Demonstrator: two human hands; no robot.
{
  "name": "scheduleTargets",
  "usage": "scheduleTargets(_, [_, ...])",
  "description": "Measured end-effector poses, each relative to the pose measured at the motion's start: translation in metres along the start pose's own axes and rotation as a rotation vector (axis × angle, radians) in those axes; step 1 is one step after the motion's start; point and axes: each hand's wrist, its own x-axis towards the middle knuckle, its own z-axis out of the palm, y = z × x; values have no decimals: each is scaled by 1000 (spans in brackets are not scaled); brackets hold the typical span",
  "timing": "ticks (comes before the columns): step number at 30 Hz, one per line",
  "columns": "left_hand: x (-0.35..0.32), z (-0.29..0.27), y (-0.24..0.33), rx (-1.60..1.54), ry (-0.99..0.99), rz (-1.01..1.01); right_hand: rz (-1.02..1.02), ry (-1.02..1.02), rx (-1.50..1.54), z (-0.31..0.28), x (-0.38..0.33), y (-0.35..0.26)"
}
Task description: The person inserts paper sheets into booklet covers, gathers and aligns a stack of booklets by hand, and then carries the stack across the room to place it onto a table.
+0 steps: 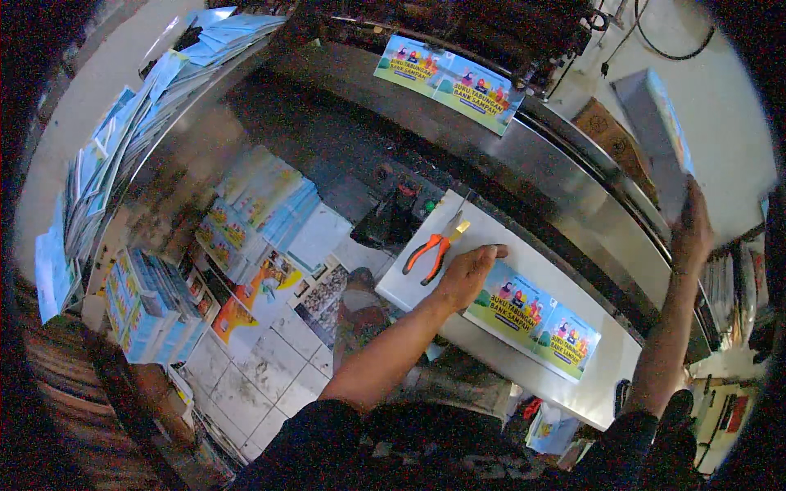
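Observation:
A printed cover sheet [532,324], blue and green with cartoon figures, lies on a pale board [426,266] in front of me. At its upper left corner rests my left hand [468,277], fingers loosely bent and one stretched along the board; nothing is seen held in it. Pliers [436,248] with orange and black handles lie just left of that hand. Stretched out to the far right, my right hand [694,222] grips the near end of a thick stack of printed sheets [659,119]. Its fingertips are partly hidden.
Another printed sheet [450,80] lies on the metal ledge at the back. Blue booklets [102,164] fan along the left-hand surface. Piled booklets [151,307] stand at lower left, above a tiled floor [270,380]. Brown cardboard [614,139] lies beside the right stack.

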Motion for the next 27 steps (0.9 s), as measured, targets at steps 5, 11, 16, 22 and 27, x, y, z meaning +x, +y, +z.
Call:
scheduleTargets(5, [1, -5, -14, -38, 25, -3, -36, -370, -141, 57, -46, -44])
scheduleTargets(11, [-5, -5, -11, -77, 41, -44, 67, -883, 110, 15, -152, -94])
scheduleTargets(16, [-2, -4, -4, -117, 53, 7, -156, -965, 385, -47, -210, -150])
scheduleTargets(22, [-1, -1, -7, -157, 62, -25, -113, -975, 343, -51, -206, -156])
scheduleTargets(27, [1, -2, -16, -183, 69, -28, 77, -1307, 336, -57, -173, -158])
